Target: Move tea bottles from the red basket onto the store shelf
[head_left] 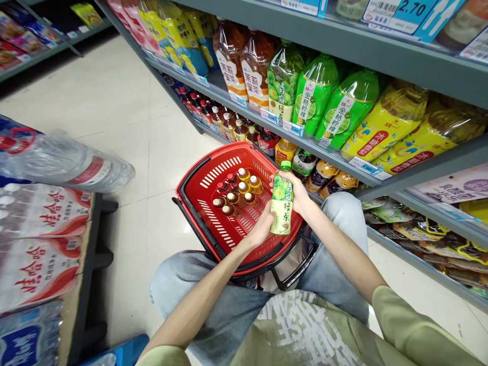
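Over the near right part of a red shopping basket (208, 170), a green tea bottle (282, 203) with a green cap is held up, its label turned toward me. My right hand (296, 192) grips its upper right side. Low on the bottle's left side, my left hand (263, 223) is closed around it, with most fingertips hidden behind. Inside the basket stand several small drink bottles (243, 188), some with white or yellow caps, others with red ones. The basket's black handle (293, 272) is folded down toward me, between my knees.
On the right, a shelf (213, 84) carries large tea and juice bottles (316, 96); smaller bottles (229, 124) line the level below. Wrapped water packs (41, 259) are stacked at left beside a large bottle bundle (87, 162). Pale floor tiles (137, 127) lie between.
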A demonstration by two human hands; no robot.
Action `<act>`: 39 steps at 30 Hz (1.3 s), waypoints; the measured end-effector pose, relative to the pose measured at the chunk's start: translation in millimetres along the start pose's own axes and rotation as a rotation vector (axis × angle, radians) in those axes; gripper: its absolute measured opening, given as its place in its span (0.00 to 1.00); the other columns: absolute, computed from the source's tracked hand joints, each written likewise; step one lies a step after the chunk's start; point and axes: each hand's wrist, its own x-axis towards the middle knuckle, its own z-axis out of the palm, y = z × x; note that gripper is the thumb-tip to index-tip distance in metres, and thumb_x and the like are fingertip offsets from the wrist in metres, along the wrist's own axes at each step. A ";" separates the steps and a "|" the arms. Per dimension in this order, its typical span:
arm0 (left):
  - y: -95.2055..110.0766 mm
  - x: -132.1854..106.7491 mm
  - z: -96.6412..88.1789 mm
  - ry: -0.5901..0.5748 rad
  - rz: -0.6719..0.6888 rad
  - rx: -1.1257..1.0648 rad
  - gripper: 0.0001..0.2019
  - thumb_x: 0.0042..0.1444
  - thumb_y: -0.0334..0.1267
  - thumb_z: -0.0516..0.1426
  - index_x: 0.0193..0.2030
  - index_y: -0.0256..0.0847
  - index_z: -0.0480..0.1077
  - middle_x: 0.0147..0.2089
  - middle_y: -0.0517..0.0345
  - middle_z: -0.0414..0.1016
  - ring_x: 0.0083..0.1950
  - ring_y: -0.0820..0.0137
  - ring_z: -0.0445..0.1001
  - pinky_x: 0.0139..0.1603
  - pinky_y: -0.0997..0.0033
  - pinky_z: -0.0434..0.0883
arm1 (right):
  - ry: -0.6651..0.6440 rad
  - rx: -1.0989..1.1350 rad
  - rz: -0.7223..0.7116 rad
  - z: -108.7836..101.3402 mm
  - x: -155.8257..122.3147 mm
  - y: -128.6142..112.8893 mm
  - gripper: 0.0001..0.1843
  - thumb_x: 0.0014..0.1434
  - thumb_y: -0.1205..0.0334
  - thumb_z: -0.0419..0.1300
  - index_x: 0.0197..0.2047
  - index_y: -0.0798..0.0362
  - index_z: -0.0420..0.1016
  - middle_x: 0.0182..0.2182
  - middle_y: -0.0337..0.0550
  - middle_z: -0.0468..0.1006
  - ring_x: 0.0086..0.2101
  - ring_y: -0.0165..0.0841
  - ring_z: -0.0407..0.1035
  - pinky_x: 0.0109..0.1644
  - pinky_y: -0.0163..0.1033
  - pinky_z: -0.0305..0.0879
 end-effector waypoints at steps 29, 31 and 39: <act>10.1 3.0 -7.3 0.119 -0.136 -0.083 0.36 0.61 0.61 0.56 0.68 0.39 0.62 0.68 0.44 0.68 0.69 0.49 0.65 0.69 0.50 0.61 | 0.139 0.074 0.037 -7.7 16.7 16.2 0.21 0.51 0.42 0.68 0.32 0.53 0.73 0.23 0.40 0.79 0.24 0.34 0.75 0.25 0.38 0.74; 7.9 2.1 -6.8 0.124 -0.141 -0.071 0.36 0.62 0.63 0.55 0.68 0.39 0.62 0.67 0.43 0.69 0.68 0.49 0.66 0.69 0.50 0.62 | 0.146 0.069 0.036 -9.3 16.6 18.0 0.20 0.51 0.44 0.68 0.32 0.53 0.74 0.24 0.40 0.79 0.24 0.34 0.75 0.25 0.38 0.74; 4.1 6.8 -1.3 0.160 -0.058 -0.127 0.39 0.62 0.65 0.53 0.68 0.35 0.64 0.68 0.42 0.69 0.69 0.51 0.67 0.69 0.52 0.63 | 0.168 0.070 -0.046 -3.7 11.7 12.9 0.20 0.50 0.45 0.70 0.31 0.53 0.72 0.24 0.40 0.79 0.24 0.32 0.74 0.27 0.35 0.72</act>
